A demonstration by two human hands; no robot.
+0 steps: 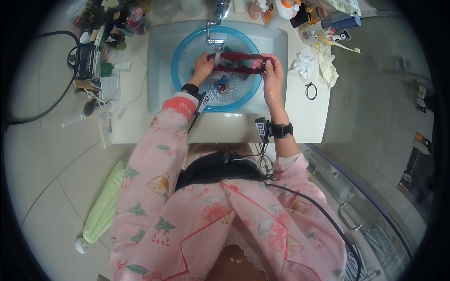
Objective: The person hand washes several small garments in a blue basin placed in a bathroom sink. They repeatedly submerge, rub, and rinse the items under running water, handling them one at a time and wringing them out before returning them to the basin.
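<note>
A dark red cloth item [242, 56] is stretched as a loop between my two hands, above a blue-rimmed plastic basin [176, 81]. My left hand [204, 67] grips its left end close to the running water of the chrome faucet [215, 41]. Its right end lies in my right hand [271, 72], the fingers bent around it over the basin's right rim. Sudsy water fills the basin, with dark cloth and a small blue and red piece [222, 86] in it. How much lies under the suds is hidden.
The basin stands in a rectangular sink [160, 95]. Bottles and cosmetics crowd the left counter; a pump bottle [279, 14] stands behind the sink. Right of it lie crumpled white cloth [303, 63], a black hair tie [311, 91] and a toothbrush [346, 46]. Cables run from my wrist devices.
</note>
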